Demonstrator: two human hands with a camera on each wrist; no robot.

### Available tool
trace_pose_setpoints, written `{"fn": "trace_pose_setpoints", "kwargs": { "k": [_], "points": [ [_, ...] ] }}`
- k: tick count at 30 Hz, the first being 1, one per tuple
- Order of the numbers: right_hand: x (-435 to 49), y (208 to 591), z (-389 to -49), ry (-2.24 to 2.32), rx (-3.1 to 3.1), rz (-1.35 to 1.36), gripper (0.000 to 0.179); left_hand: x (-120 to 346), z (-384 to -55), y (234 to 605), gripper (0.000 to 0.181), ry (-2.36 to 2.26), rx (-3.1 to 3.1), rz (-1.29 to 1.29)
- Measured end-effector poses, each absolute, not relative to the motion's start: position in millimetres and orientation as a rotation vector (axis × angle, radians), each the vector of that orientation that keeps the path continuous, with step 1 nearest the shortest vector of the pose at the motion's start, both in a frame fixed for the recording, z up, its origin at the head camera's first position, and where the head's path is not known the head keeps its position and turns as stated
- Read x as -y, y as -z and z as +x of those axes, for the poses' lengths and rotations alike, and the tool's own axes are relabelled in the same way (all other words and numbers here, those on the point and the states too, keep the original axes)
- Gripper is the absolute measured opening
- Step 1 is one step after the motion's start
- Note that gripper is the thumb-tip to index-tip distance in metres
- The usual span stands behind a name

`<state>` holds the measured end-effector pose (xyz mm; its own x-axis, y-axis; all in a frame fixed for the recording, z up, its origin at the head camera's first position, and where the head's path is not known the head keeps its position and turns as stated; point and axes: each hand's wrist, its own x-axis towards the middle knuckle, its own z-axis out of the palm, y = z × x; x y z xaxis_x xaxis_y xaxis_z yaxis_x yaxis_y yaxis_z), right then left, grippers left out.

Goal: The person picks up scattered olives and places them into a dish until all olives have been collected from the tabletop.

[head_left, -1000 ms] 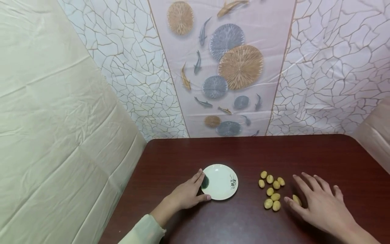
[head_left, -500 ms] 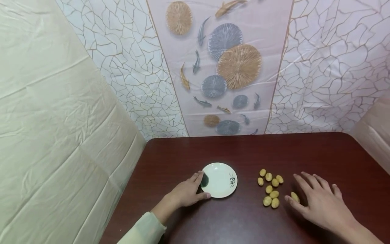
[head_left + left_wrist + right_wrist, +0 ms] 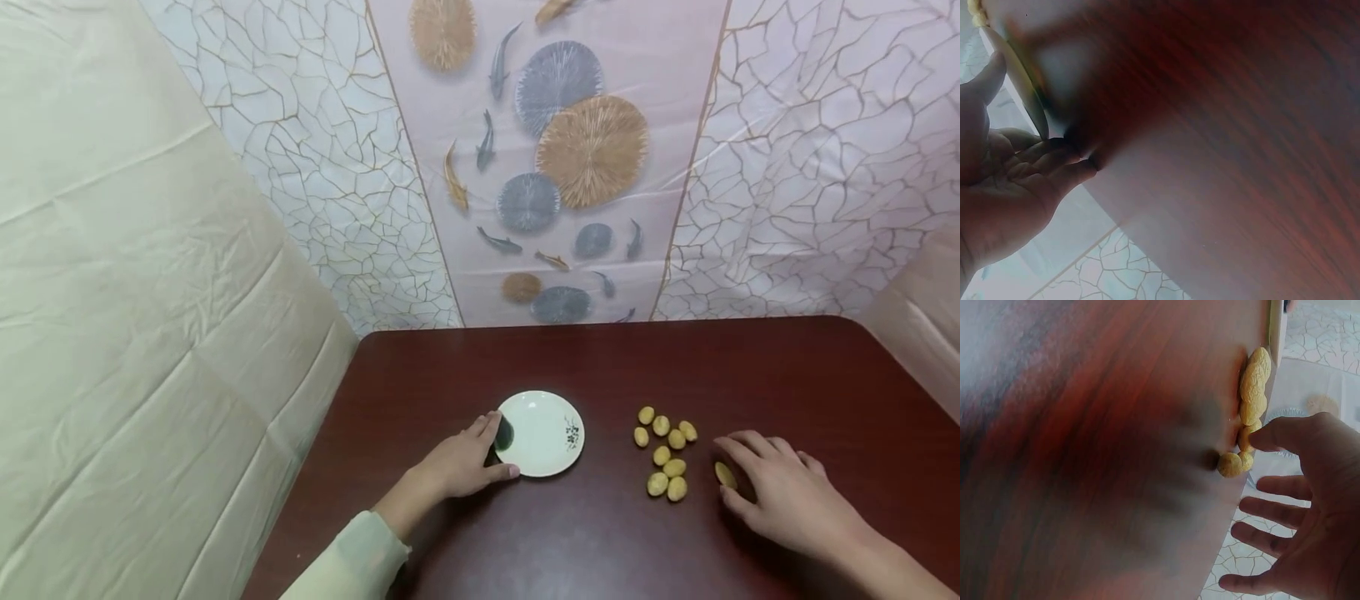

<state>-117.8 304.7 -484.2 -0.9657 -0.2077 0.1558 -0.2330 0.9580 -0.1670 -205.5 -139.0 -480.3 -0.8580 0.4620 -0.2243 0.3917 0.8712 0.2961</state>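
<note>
A small white plate point(image 3: 540, 433) with a dark green patch and a floral sprig lies on the dark red-brown table point(image 3: 570, 542). My left hand point(image 3: 461, 467) rests against the plate's left rim, fingers and thumb extended along it. Right of the plate lies a loose group of wrinkled yellow ovals point(image 3: 661, 425), like small dried fruits or nuts. One more yellow oval point(image 3: 725, 475) lies apart, beside my right hand point(image 3: 791, 492). That hand hovers low over the table, its thumb and index fingertip on either side of the oval. In the right wrist view, the fingers are spread apart.
The table's far edge point(image 3: 600, 322) meets a patterned cloth point(image 3: 555, 167) printed with fish and round leaves. Plain pale cloth point(image 3: 187, 292) hangs on the left side, and more cloth point(image 3: 926, 308) on the right.
My right hand's fingers have drawn closer together and lower around the single oval. The left hand keeps its place on the plate. The whole head view has shifted slightly.
</note>
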Motion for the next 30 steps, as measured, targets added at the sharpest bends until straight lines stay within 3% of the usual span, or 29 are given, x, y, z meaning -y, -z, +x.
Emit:
{"fn": "trace_pose_setpoints", "kwargs": {
  "k": [16,30],
  "points": [
    [-308.5,485.5,-120.9,-0.182,2.960,0.445,0.040,141.0,-210.1,481.4,0.103,-0.358,-2.738,0.627],
    [-304.4,484.6,-127.8,-0.161,2.965,0.470,0.034,142.5,-210.0,478.7,0.102,-0.368,-2.724,0.637]
  ]
}}
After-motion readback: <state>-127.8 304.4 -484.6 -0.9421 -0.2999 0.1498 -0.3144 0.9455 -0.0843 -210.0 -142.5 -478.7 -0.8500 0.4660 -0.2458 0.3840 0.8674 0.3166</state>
